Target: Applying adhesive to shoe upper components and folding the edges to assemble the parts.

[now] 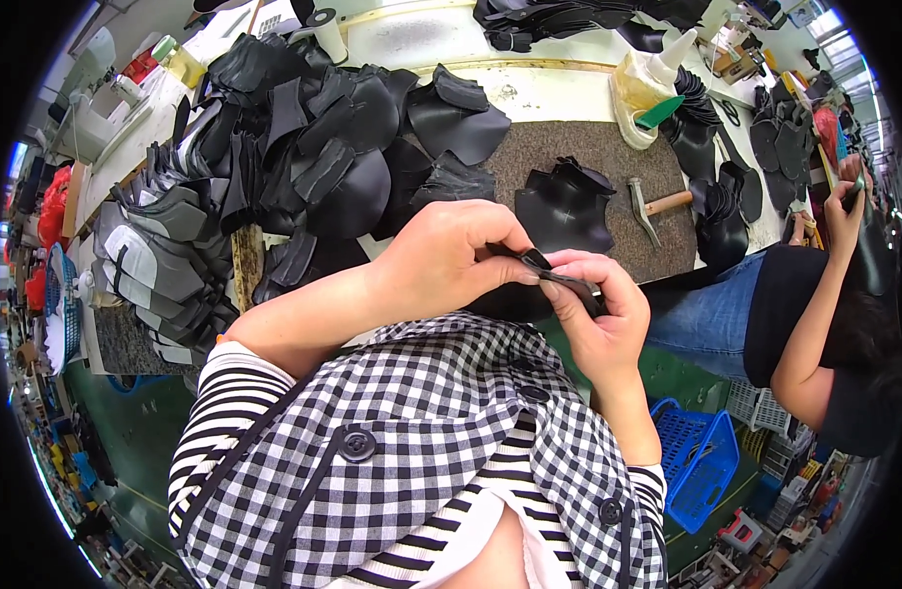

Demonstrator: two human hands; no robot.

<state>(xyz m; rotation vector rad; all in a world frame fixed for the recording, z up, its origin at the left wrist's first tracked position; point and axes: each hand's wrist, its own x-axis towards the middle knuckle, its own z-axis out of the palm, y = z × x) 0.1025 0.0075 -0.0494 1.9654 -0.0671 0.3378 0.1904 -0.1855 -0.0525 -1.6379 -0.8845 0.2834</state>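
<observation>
Between my two hands, close in front of my body, is a black leather piece [575,288], bent along its upper edge. My left hand [454,257] pinches one end between thumb and fingers. The other end is gripped by my right hand [604,302], its thumb pressed on top. The lower part of the piece is dark and hard to make out against the table edge. Just beyond my hands, another black leather piece [566,208] lies on the brown work mat [529,147]. A hammer [657,208] with a wooden handle rests to its right.
Heaps of black leather pieces [348,191] cover the table's left, beside stacked grey pieces [166,245]. A cream container [635,98] with a green-bladed tool [660,112] stands beyond the mat. To my right sits a co-worker [780,324], near a blue basket [699,466] on the floor.
</observation>
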